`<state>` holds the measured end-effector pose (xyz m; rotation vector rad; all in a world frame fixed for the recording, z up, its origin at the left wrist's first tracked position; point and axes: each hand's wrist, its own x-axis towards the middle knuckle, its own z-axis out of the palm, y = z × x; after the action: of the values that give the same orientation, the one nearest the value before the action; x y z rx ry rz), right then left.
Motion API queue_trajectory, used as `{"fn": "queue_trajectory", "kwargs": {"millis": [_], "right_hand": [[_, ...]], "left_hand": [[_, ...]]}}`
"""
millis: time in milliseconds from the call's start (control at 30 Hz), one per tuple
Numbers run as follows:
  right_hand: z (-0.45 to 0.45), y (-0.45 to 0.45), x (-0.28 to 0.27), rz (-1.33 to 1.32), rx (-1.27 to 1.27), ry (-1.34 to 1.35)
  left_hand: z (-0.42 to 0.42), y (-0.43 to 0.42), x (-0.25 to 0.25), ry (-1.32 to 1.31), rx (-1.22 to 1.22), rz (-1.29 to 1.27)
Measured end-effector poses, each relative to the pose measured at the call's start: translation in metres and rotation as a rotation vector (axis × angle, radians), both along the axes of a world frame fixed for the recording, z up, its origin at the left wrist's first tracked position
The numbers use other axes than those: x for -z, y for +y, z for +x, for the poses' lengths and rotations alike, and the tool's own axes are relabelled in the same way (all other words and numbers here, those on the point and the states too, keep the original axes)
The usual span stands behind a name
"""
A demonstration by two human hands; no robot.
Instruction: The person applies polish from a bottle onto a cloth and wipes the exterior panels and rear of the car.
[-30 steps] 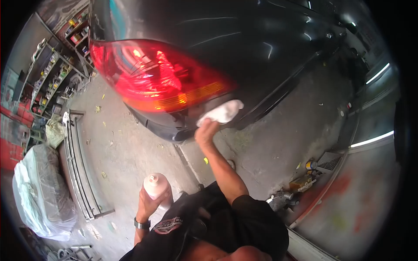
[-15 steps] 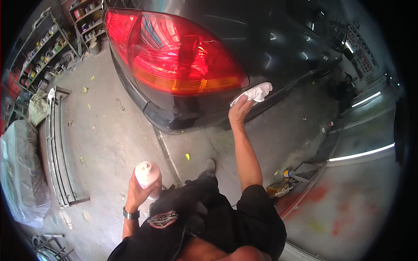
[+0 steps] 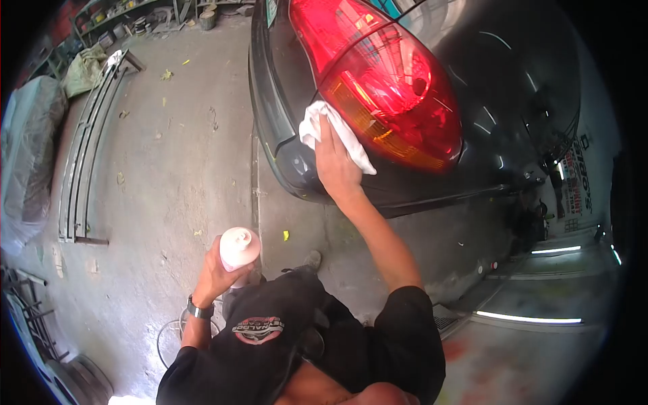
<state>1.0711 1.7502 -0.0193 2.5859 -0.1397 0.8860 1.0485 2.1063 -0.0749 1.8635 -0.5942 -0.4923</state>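
My left hand (image 3: 214,271) is wrapped round a pale pink bottle (image 3: 240,248) with a nozzle cap, held upright over the floor; a dark watch is on that wrist. With fingers pressed on a folded white cloth (image 3: 344,143), my right hand (image 3: 335,165) rests at the dark car body (image 3: 398,186), along the lower left edge of the red and orange tail light (image 3: 398,88). The palm side of the right hand and part of the cloth under it are hidden.
A metal frame (image 3: 84,155) lies on the concrete floor (image 3: 169,155) at left, beside a plastic-covered bulky object (image 3: 30,155). Shelves with cans (image 3: 118,13) stand at the back left. A slatted grate (image 3: 442,318) is low at right.
My right hand and the cloth have moved from the body right of the light to its lower left edge. The view has turned, and the bottle stays in my left hand.
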Motion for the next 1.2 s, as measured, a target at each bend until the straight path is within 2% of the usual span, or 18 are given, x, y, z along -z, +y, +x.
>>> {"fn": "queue_trajectory", "kwargs": {"millis": [67,133,233,267,333,400,467,567,633,667,733,767,800,833,933,1033,1133,1200], "right_hand": [[0.028,0.008,-0.005,-0.134,0.137,0.178],[0.043,0.014,-0.001,-0.489,0.256,0.391],[0.024,0.019,0.004,-0.752,0.184,0.696],[0.008,0.015,0.002,-0.737,0.098,0.676],[-0.029,-0.018,0.042,-0.361,-0.07,0.505],[-0.083,-0.066,0.072,-0.069,-0.169,0.561],[-0.134,-0.124,0.085,-0.147,-0.078,0.743],[-0.159,-0.157,0.063,-0.249,-0.181,0.628],[-0.156,-0.15,0.077,-0.278,-0.154,0.622],[-0.137,-0.129,0.077,-0.111,-0.175,0.658],[-0.089,-0.067,0.057,-0.133,-0.232,0.573],[-0.059,-0.046,0.065,-0.155,-0.205,0.576],[-0.034,-0.02,0.06,-0.262,-0.128,0.666],[-0.012,0.004,0.041,-0.625,0.005,0.694],[0.015,0.007,0.038,-0.358,-0.012,0.419],[-0.019,-0.012,0.026,0.141,-0.18,0.217],[-0.071,-0.048,0.016,0.201,-0.328,0.038],[-0.108,-0.082,0.046,0.142,-0.222,-0.055]], "left_hand": [[-0.002,0.002,-0.003,-0.005,-0.027,0.002],[-0.005,0.007,0.001,-0.019,-0.041,-0.001],[-0.009,0.011,-0.007,0.024,-0.04,-0.022],[-0.01,0.01,-0.007,0.017,-0.051,-0.033],[-0.016,0.011,-0.006,0.016,-0.095,-0.047],[-0.016,0.015,0.001,0.008,-0.079,-0.049],[-0.017,0.018,0.005,0.01,-0.077,-0.04],[-0.018,0.017,0.009,0.003,-0.108,-0.002],[-0.018,0.015,0.012,0.011,-0.14,-0.008],[-0.017,0.013,0.013,0.011,-0.151,-0.014],[-0.018,0.008,0.013,-0.004,-0.147,-0.007],[-0.017,0.006,0.011,-0.015,-0.139,0.001],[-0.017,0.004,0.009,-0.015,-0.131,-0.014],[-0.017,0.0,0.006,-0.015,-0.117,-0.033],[-0.022,-0.008,0.007,0.039,-0.081,-0.071],[-0.024,-0.011,0.002,0.046,-0.048,-0.021],[-0.025,-0.015,-0.006,0.071,0.005,0.026],[-0.02,-0.016,-0.012,0.048,0.044,0.036]]}}
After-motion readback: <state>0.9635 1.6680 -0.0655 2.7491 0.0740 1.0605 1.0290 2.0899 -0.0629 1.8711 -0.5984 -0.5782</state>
